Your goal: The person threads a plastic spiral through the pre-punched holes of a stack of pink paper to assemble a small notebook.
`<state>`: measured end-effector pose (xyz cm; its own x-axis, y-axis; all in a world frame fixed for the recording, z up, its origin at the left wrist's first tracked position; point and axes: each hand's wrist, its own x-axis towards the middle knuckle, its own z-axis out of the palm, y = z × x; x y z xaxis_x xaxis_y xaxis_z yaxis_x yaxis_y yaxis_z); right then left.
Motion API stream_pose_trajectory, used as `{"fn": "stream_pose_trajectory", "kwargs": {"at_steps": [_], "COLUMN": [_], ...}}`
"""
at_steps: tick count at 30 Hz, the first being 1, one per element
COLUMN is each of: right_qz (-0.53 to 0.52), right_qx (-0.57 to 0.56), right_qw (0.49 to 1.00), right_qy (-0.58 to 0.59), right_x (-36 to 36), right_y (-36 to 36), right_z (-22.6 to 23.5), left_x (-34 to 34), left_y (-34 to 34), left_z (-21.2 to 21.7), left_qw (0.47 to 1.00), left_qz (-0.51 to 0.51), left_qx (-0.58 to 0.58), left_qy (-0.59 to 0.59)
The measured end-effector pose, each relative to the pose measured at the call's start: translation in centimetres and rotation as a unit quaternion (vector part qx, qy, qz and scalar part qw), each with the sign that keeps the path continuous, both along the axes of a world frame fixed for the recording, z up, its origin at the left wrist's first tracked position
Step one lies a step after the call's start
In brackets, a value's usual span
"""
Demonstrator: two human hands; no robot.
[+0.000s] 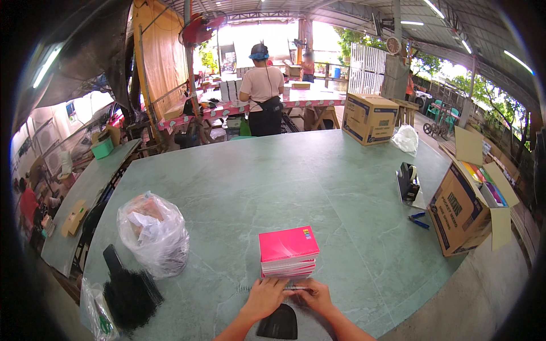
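A stack of pink-covered notebooks [289, 243] sits on the green table just beyond my hands. My left hand [267, 296] is closed, its fingers bent over a thin spiral binding coil [294, 288] that lies crosswise in front of the stack. At the coil's right end, my right hand [314, 295] is also closed, its fingertips pinching it. Part of the coil shows to the left of my left hand; the rest is covered by fingers. Between my forearms lies a dark rounded flat piece [277, 323], whose kind I cannot tell.
To the left stand a clear plastic bag of scraps [152, 236], a black brush-like thing [128, 292] and green-handled scissors [104, 323] in plastic. On the right are a tape dispenser [408, 183], blue pliers [419, 220] and an open carton [459, 213]. A closed carton [369, 119] stands farther back.
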<state>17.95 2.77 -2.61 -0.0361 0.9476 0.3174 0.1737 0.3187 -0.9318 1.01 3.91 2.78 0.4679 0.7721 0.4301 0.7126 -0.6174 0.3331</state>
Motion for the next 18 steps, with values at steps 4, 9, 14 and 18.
{"fn": "stream_pose_trajectory", "kwargs": {"at_steps": [4, 9, 14, 18], "right_qz": [0.028, 0.000, 0.010, 0.010], "right_qx": [-0.051, -0.051, -0.093, -0.076], "right_qw": [0.998, 0.995, 0.993, 0.994], "right_qy": [-0.034, 0.089, 0.077, 0.074], "right_x": [0.3, -0.3, -0.8, -0.6], "right_y": [0.2, 0.0, -0.1, -0.1], "right_z": [-1.3, -1.0, -1.1, -1.4], "left_x": [-0.8, 0.1, -0.7, -0.5], "left_y": [0.3, 0.0, 0.6, 0.4], "left_z": [-1.6, -0.1, -1.4, -1.1], "left_qw": [0.998, 1.000, 0.996, 0.999], "left_qz": [-0.023, 0.000, -0.020, -0.008], "left_qx": [-0.043, -0.017, -0.068, -0.046], "left_qy": [0.049, -0.014, 0.052, -0.011]}}
